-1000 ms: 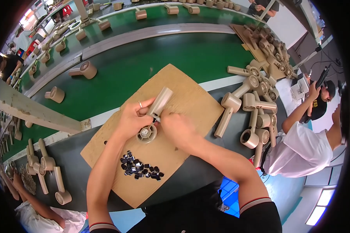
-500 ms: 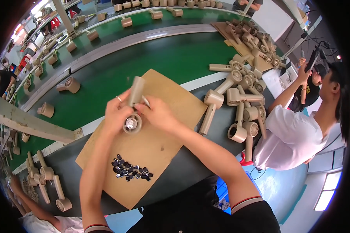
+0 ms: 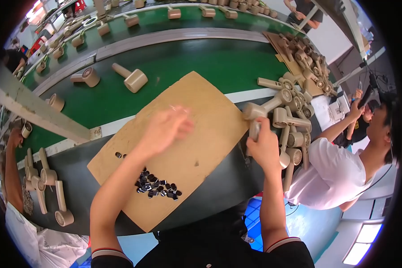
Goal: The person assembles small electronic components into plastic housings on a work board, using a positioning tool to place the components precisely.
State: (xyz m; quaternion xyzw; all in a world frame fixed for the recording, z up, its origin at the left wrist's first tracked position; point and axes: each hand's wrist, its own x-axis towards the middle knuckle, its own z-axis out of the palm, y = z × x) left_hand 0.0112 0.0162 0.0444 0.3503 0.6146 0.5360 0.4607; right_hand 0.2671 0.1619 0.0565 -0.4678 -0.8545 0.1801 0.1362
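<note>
My left hand [image 3: 165,127] is blurred by motion above the brown cardboard sheet [image 3: 210,120]; no object shows in it, and its fingers are too smeared to read. At the sheet's right edge my right hand [image 3: 265,145] is closed around the handle of a beige hair-dryer-shaped housing [image 3: 253,111], whose head is slightly blurred. More such housings lie heaped beside that hand. Small black pieces [image 3: 156,184] are scattered on the cardboard near my left forearm. Another beige housing [image 3: 135,81] rests on the green belt [image 3: 183,60], beyond my left hand.
A metal post [image 3: 44,109] rises at the left. Several housings [image 3: 63,217] lie on the dark table [image 3: 94,205] at lower left. A larger heap [image 3: 308,58] sits at the far right. A person in white [image 3: 330,174] works at right; another person's arm [image 3: 12,169] shows at left.
The housing that was between my hands is gone from them, and one now lies on the belt. My right hand has moved right to another housing. My view has shifted slightly.
</note>
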